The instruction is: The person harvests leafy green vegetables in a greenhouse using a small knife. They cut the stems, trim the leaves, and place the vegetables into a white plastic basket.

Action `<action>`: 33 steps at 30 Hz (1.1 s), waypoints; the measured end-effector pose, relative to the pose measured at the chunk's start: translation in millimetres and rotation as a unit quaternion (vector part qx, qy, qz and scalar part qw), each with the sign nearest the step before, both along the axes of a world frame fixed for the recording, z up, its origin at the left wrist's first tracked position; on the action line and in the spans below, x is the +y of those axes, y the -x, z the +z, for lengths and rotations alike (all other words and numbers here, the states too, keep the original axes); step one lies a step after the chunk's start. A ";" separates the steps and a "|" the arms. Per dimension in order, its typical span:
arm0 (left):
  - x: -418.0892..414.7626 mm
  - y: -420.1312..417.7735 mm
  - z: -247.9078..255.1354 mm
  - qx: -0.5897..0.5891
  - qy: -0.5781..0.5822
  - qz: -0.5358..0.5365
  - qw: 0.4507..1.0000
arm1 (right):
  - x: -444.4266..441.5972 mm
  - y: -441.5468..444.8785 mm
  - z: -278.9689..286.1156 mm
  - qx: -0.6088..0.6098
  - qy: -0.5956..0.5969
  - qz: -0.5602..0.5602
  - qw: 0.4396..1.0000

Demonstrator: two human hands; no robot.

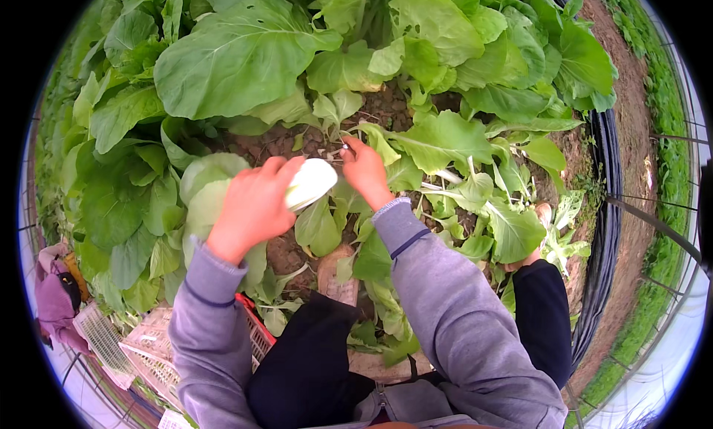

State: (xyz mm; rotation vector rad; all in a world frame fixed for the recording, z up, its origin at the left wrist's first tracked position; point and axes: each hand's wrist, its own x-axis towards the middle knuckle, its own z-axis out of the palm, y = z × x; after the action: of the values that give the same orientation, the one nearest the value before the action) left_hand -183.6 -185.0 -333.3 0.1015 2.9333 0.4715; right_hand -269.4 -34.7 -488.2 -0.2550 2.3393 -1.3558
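My left hand (259,203) grips a head of leafy greens with a thick white base (312,183); its pale green leaves hang back under my wrist, a little blurred. Close to the right of that base, my right hand (363,167) is low over the soil, with fingers closed around a small, mostly hidden object (346,146) showing a shiny tip. Just above my right fingertips a small leafy plant (337,109) stands in the soil. Loose green leaves (451,142) lie to the right of my right hand.
Large standing leafy greens (239,56) fill the top and left. My shoe (338,276) rests on the soil among leaves. Plastic crates (153,345) stand at the lower left, near a person in purple (55,301). Black hose or sheeting (607,167) runs down the right beside a dirt path (635,150).
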 end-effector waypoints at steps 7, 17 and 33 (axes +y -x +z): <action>-8.2 80.8 -70.2 -0.108 0.183 -0.045 0.976 | 13.8 2.6 -30.4 -0.159 0.106 -0.077 0.979; -43.5 55.2 -87.1 -0.132 0.165 -0.018 0.977 | 12.9 -29.3 4.3 0.007 0.096 -0.021 0.995; -46.0 34.6 -112.5 -0.111 0.204 0.076 0.970 | -33.4 17.3 -22.8 -0.346 0.158 -0.052 0.923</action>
State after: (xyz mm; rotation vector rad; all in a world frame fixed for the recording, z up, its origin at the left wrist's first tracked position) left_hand -218.2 -231.1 -445.8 -0.2161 2.7575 -0.1041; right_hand -286.7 -68.1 -511.0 0.2340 1.5646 -1.5517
